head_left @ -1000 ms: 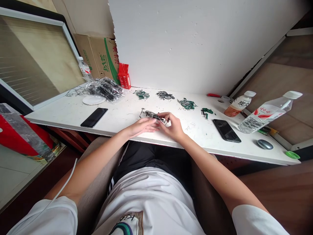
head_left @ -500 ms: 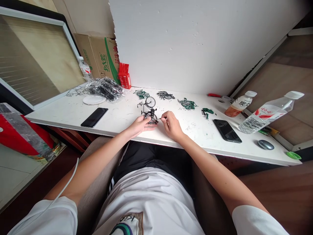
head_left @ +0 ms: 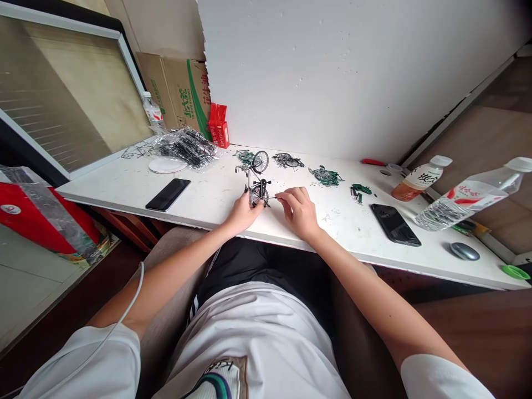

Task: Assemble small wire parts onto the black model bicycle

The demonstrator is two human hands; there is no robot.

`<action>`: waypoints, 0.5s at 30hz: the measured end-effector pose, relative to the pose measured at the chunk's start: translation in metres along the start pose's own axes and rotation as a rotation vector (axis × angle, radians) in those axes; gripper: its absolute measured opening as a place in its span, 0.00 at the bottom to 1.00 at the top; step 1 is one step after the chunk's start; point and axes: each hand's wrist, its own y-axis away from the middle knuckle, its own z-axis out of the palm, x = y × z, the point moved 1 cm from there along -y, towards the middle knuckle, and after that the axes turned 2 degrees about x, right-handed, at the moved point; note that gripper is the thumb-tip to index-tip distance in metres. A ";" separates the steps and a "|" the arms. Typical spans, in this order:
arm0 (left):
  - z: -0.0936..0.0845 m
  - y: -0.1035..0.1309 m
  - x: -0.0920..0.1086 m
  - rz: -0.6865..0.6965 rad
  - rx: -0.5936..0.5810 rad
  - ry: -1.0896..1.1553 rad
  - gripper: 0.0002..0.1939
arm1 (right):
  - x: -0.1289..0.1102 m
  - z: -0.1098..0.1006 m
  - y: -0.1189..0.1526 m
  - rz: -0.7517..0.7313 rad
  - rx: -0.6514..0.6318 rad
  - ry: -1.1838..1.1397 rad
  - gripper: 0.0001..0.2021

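Note:
A small black model bicycle [head_left: 260, 187] stands near the table's front edge, its spoked front wheel turned away from me. My left hand [head_left: 244, 214] is closed on the rear wheel end, thumb and fingers pinching it. From the right, my right hand [head_left: 301, 213] pinches a thin dark rod [head_left: 272, 198] whose tip reaches the rear wheel. The rod is too small to name. Beyond the bicycle lie clusters of green model parts [head_left: 326, 176] and black wheel parts [head_left: 288, 160].
On the white table [head_left: 208, 194] a phone [head_left: 168, 194] lies left, another phone [head_left: 395, 224] right. A bag of black parts [head_left: 189, 147], a red box [head_left: 219, 126] and a carton [head_left: 178, 94] stand back left. Bottles [head_left: 469, 197] and a mouse [head_left: 464, 251] are at right.
My left hand has turned from an open-palmed hold to a closer grip on the bicycle's rear end. My right fingers have shifted slightly on the rod. The camera view has moved a little.

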 end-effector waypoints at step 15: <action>0.000 0.001 0.000 0.008 -0.013 -0.056 0.21 | 0.000 0.001 -0.001 0.014 0.012 -0.027 0.12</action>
